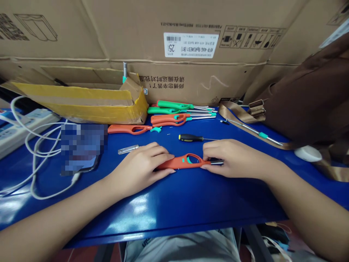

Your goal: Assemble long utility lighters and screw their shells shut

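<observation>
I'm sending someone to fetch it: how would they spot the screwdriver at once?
Find the blue table before the cardboard boxes. The screwdriver lies just beyond the left hand and right hand, which hold an orange lighter, and short of the lighter pile. It alone has a black-and-yellow handle and a thin bare shaft.

A white label (191, 45) stuck upside down on the big cardboard box (109, 29) reads "KFR-46G/BpR3AES1 (B1)". It also carries a large "25" and a barcode, and its smaller print is too fine to read. To its right, a row of black handling symbols (251, 37) is printed on the same box, also inverted. On the cardboard panel (234, 78) below, two lines of Chinese characters (161, 82) stand upside down, one reading "师傅您辛苦了!".
</observation>
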The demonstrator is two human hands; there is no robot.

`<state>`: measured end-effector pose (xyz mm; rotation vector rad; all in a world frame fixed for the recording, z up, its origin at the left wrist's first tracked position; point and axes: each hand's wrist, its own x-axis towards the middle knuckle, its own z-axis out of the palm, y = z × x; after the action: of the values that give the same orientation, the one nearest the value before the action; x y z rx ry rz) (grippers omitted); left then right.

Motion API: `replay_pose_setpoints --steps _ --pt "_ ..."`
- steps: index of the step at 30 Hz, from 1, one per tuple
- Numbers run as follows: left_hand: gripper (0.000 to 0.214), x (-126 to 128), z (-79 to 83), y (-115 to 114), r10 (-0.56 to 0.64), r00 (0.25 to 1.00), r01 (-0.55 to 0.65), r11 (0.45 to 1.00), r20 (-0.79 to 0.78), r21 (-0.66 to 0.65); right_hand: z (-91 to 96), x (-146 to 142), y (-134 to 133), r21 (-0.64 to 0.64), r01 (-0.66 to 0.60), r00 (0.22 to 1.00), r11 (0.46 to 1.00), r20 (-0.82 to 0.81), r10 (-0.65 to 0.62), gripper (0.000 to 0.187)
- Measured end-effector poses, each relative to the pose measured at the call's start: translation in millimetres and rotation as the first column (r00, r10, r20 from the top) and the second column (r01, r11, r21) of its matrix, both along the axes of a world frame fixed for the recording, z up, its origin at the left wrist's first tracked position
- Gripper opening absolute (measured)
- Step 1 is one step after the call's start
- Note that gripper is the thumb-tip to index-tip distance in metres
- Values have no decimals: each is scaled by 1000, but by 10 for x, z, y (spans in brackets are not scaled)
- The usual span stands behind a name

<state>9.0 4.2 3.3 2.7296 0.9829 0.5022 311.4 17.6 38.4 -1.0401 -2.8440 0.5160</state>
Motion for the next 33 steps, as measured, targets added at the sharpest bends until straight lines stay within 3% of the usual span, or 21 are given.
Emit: replay_pose_setpoints --steps 5,15,26,33 --pt "31 31 -21 -34 55 997 -53 997 44 -53 -7 -23 0 -53 17 1000 998 -2 -17 13" --pt "30 57 19 -63 156 977 -131 977 144 -168 -28 -39 2 14 51 999 999 7 -51 10" --pt "31 66 -31 -97 167 982 -160 984 91 -77 -40 -51 -30 0 59 998 998 28 -59 14" --pt "31 111 -65 -104 208 960 -182 972 187 -150 -30 -47 -24 -52 74 997 996 -4 -74 12"
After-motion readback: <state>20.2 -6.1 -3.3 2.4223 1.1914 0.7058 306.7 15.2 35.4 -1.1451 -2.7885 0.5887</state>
